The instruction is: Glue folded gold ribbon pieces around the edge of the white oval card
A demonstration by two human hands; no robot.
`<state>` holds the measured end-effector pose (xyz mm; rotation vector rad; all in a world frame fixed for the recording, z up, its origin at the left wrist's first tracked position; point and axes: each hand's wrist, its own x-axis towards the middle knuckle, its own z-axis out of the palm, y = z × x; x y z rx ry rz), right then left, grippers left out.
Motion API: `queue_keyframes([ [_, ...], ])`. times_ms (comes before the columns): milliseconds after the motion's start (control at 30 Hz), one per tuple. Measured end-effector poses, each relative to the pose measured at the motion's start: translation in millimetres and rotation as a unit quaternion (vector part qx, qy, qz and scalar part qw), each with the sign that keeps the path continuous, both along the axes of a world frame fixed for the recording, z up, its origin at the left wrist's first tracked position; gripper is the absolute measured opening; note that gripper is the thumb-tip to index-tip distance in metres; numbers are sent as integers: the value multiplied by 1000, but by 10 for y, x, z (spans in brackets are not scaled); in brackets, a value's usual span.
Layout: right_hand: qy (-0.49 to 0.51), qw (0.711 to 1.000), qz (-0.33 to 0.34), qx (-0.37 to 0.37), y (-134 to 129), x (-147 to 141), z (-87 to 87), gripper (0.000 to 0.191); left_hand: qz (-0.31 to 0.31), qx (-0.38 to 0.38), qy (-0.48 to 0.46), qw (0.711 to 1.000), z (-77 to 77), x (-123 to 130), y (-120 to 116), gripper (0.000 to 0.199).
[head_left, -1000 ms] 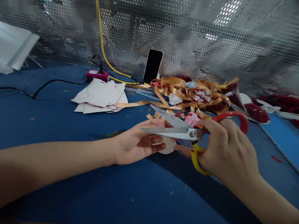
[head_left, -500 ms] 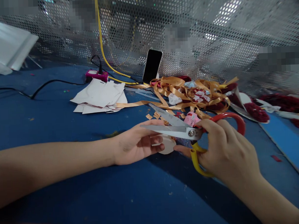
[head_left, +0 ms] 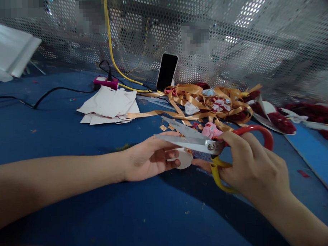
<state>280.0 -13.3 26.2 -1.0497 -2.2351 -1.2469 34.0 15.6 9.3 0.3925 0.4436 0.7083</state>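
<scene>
Near the middle, my left hand (head_left: 151, 157) has its fingers curled round a small white disc (head_left: 184, 159), whose left part they hide. My right hand (head_left: 254, 166) is closed on scissors (head_left: 198, 142) with one red and one yellow handle. The scissor blades are apart and point left, above the disc and over the fingers of my left hand. A fingertip of my right hand is at the disc's right edge. Just behind the scissors lie a pink piece (head_left: 210, 130) and small orange ribbon scraps (head_left: 163, 128).
White card pieces (head_left: 106, 103) are stacked at the left back. A phone (head_left: 167, 72) leans at the perforated metal screen (head_left: 139, 41). Tangled orange ribbon (head_left: 189, 89) lies right of it, with dark red fluffy pieces (head_left: 281, 123) farther right. Cables run to a magenta power block (head_left: 106, 82).
My right hand and the scissors have shifted slightly to the right, and the blades have tilted a little. My left hand with the disc has hardly moved.
</scene>
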Motion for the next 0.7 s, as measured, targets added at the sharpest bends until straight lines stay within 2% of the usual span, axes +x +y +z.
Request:
queue_keyframes([
  [533, -29, 999, -1, 33, 14, 28, 13, 46, -9, -16, 1, 1000, -30, -10, 14, 25],
  [700, -18, 1000, -1, 21, 8, 19, 1, 54, -7, 0, -7, 1000, -37, -12, 10, 14],
])
